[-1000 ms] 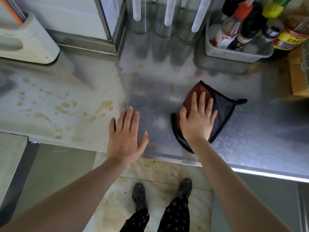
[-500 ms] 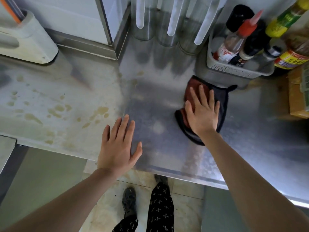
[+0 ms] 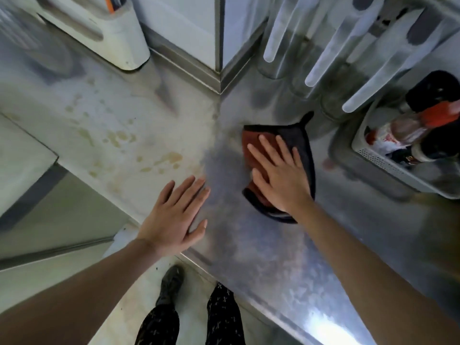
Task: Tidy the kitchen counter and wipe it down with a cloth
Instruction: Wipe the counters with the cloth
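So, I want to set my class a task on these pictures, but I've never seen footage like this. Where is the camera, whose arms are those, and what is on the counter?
There is no machine here. A person wears one wide-angle camera on the head, looking down, so every picture shows their own arms, legs and shoes. The steel counter fills most of the view. The right hand lies flat, fingers straight, on a red and dark cloth; it presses rather than grips. The left hand is spread flat near the counter's front edge and holds nothing. Left of the cloth are brownish stains. On the right stands a basket with bottles in it, and a white holder sits at the back left.
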Tool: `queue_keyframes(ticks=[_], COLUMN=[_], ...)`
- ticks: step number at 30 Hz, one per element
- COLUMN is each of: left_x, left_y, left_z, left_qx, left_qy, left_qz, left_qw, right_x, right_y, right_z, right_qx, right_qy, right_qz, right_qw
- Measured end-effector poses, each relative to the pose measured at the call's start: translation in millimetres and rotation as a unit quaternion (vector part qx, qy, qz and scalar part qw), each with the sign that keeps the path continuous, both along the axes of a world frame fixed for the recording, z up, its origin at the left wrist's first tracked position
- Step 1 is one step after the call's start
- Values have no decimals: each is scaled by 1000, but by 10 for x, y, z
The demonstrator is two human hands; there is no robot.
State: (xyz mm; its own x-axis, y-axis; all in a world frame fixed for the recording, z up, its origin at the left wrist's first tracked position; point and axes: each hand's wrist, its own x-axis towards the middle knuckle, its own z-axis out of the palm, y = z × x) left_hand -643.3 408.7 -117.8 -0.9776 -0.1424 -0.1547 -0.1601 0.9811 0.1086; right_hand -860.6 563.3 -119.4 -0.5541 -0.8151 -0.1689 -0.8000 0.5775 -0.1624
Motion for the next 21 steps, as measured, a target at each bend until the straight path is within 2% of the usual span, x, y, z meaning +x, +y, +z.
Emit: queue_keyframes(ticks=[4,7,10,12,13,14,16,17,18,21], left_x=[25,24,53,63,51,20,-108,-183,-249,-356], left_y=[-2,-4,60,164,232,307,469,551,630,747], left_z=[-72,-69,-12,37,70,113,167,164,145,16], left_qx=[-4,-17,-38,-39,-25,5,93,122,134,105], left_qy=[34,42,40,55,64,76,95,95,87,55], left_qz=[-3,-9,23,148,255,375,562,609,629,637], left_qw=[999,999,998,987,964,924,816,778,761,762], right_x=[-540,-454,-8,267,303,264,71,-32,-121,-202], right_y=[-361,-507,-457,-360,-331,-336,-436,-524,-624,-871], right_z=[-14,-10,11,21,20,21,13,12,12,3], right_qx=[1,-1,-16,-26,-25,-16,-6,-3,0,-1], right_qy=[22,13,10,3,4,-1,5,12,15,18], right_qz=[-114,-140,-10,107,147,163,127,91,53,-26], right_qw=[993,990,1000,994,989,987,992,996,998,1000])
